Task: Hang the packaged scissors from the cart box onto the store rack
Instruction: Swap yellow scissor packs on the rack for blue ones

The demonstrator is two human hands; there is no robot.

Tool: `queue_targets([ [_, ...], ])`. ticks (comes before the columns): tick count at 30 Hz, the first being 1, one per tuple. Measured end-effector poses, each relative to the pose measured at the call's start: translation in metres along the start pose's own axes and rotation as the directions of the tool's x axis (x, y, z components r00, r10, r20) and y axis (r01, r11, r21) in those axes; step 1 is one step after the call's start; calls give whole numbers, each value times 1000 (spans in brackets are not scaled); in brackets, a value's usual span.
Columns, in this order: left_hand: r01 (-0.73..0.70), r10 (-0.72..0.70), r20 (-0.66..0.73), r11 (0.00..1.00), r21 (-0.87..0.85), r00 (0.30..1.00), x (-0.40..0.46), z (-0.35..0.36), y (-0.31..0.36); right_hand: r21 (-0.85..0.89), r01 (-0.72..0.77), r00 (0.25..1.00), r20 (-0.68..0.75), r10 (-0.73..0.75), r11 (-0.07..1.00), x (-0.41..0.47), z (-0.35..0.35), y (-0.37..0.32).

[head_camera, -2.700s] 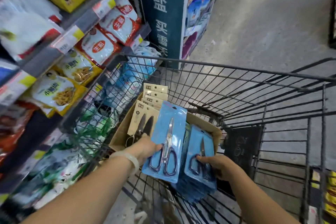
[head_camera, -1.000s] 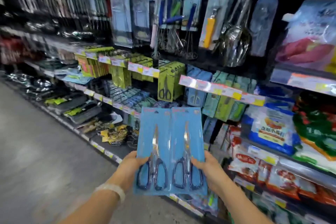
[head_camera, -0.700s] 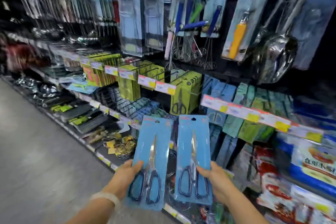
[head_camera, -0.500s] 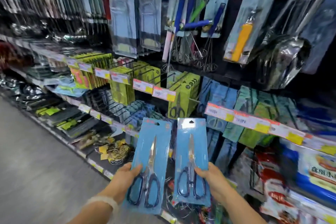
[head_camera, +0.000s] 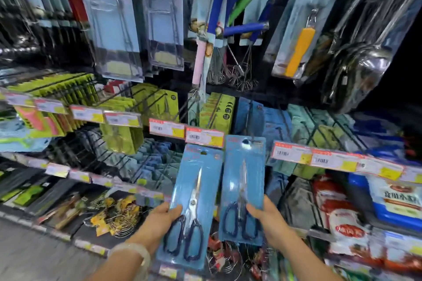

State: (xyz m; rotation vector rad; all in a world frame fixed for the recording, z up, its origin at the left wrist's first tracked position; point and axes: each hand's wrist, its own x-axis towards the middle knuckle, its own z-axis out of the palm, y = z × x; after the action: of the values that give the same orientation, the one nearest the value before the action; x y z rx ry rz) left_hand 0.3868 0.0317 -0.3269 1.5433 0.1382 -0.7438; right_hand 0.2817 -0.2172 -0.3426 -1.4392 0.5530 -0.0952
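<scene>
The person stood facing the store rack with a blue-carded pack of scissors in each hand. The left hand pinched the left pack at its lower edge, thumb laid across the front beside the dark handle loops and the fingers hidden behind the card. The right hand gripped the right pack the same way low on its outer edge, thumb on the face. Above that grip, the card's hang hole sat right at a wire peg jutting from the rack; whether the peg had entered the hole I could not tell.

I judged the packs light but bottom-heavy, since the handles sat just by the thumbs and the blades ran up toward the holes. The cards looked stiff enough to stand upright from a low pinch, though the glossy blister face would likely be slick. Holding low left the top free for the peg; a wobble up there seemed the main risk. Price tags lined the rail above the left grip.
</scene>
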Motion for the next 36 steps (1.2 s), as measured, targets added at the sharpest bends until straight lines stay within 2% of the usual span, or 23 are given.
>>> queue_targets([
  [3, 25, -26, 43, 999, 21, 999, 8, -8, 3, 54, -24, 998, -62, 28, 998, 2, 10, 5],
  [9, 36, -48, 134, 995, 94, 990, 22, -16, 8, 143, -58, 995, -72, 69, 988, 10, 21, 13],
  [13, 44, -56, 127, 994, 95, 990, 30, -14, 4, 182, -96, 991, -79, 112, 979, 16, 18, 18],
  [23, 54, -66, 158, 995, 83, 985, 20, -11, 3, 224, -130, 991, 0, 134, 966, 27, 12, 27],
  [29, 41, -56, 146, 994, 106, 988, 17, 0, 7, 220, -138, 990, -4, 143, 966, 39, 4, 18],
  [32, 33, -47, 126, 993, 115, 991, 15, 9, 8, 206, -203, 977, -19, 211, 957, 48, 0, 9],
  [36, 17, -30, 121, 994, 107, 992, 10, 20, 9, 82, -242, 968, -48, 246, 967, 52, -10, 4],
])
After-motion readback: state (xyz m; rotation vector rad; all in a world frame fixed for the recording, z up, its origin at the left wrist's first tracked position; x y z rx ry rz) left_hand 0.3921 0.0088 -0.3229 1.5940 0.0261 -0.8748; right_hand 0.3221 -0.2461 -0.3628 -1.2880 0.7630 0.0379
